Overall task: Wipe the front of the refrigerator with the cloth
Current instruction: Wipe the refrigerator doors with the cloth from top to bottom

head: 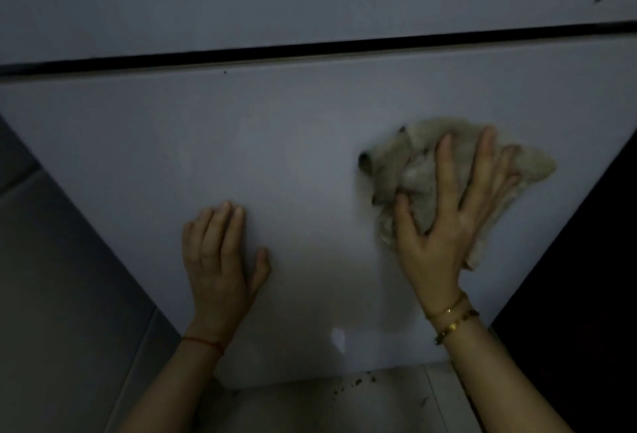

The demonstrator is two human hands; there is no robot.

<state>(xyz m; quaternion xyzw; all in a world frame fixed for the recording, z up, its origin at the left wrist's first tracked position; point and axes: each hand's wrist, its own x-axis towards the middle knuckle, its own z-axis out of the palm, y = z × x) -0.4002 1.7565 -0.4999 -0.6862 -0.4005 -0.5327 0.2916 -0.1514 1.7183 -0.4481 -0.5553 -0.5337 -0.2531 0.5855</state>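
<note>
Dim light falls on a pale grey refrigerator [310, 143] front that fills most of the view, with a dark horizontal seam [310, 48] dividing an upper door from a lower one. Off the lower door's left edge lies a grey tiled floor [51, 277]. On the lower door, the left hand [222, 260] rests flat with palm against the panel, fingers together and extended, thumb out to the side; its grip is open and holds nothing. A thin red string [203, 343] circles that wrist. Well apart to the right, the right hand [451, 222] presses a crumpled beige cloth [406, 170] against the same door, fingers spread wide over it, so the grip is a flat press rather than a closed fist. Cloth bunches out beyond the fingertips, above and to either side of this grip. Two gold bracelets [451, 320] sit on the right wrist. Below the door's bottom edge, dark specks [358, 382] dot the floor.
</note>
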